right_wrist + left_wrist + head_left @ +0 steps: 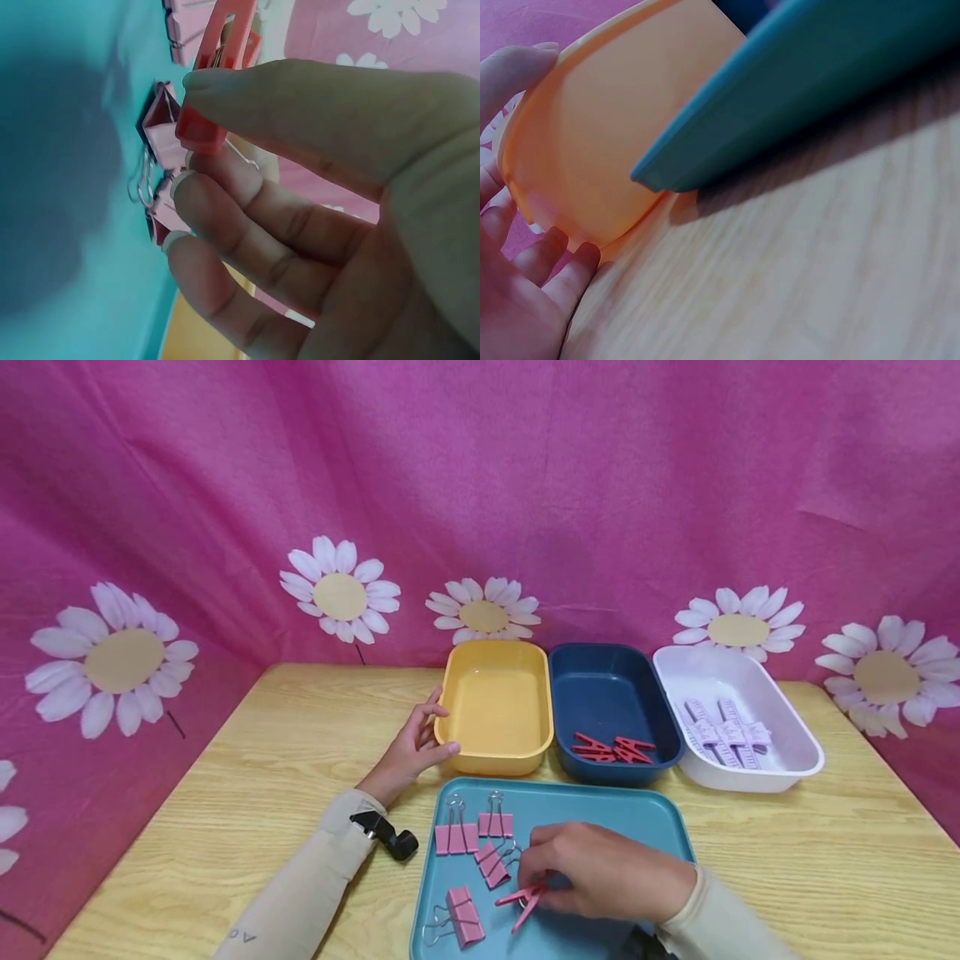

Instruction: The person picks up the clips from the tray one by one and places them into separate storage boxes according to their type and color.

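My right hand (600, 872) is over the teal tray (600, 806), pinching a red clothespin (525, 896) between thumb and fingers. In the right wrist view the thumb presses on that clothespin (214, 82), and the other fingers are bent below it. Pink binder clips (457, 838) lie on the tray to the left of this hand. My left hand (408, 752) rests against the left side of the yellow bin (491, 764), its fingers spread at the rim and front corner. The left wrist view has the fingers (574, 277) beside the bin wall (615, 142).
A navy bin (600, 672) with several red clothespins (613, 749) stands right of the yellow one. Beyond it is a white bin (795, 752) holding lilac measuring tapes (727, 733). A pink flowered cloth (600, 485) hangs behind the wooden table (300, 735).
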A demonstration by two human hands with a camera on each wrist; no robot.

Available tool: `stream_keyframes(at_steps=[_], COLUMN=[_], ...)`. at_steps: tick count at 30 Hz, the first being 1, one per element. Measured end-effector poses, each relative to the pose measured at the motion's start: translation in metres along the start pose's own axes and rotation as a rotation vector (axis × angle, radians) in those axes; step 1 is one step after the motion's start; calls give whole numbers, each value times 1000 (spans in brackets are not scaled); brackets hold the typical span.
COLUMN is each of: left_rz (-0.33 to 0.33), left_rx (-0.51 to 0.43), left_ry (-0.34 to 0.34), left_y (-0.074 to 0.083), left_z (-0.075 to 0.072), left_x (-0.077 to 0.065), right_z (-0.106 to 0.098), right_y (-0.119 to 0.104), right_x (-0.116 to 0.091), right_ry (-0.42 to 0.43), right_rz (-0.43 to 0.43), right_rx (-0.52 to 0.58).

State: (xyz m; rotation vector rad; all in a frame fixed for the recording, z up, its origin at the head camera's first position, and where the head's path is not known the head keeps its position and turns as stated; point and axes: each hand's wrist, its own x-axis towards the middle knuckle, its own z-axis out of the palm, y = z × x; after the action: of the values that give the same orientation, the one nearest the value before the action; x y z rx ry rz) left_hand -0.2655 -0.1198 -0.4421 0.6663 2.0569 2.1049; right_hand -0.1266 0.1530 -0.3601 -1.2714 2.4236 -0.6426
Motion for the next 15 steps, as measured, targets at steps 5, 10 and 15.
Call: stream_keyframes(at_steps=[5,10,15], left_rz=[-8,3,18], left_rx=[15,16,12], left_ry=[-1,-5,-8], left_y=[-2,-2,-1], left_z=[1,1,-1], left_x=[-1,-1,0], right_z=[-5,-13,-27], right_y=[3,4,6], right_x=[-4,-5,-6], right_ry=[25,32,35], right_rz=[-22,-12,28], right_rx=[7,32,72])
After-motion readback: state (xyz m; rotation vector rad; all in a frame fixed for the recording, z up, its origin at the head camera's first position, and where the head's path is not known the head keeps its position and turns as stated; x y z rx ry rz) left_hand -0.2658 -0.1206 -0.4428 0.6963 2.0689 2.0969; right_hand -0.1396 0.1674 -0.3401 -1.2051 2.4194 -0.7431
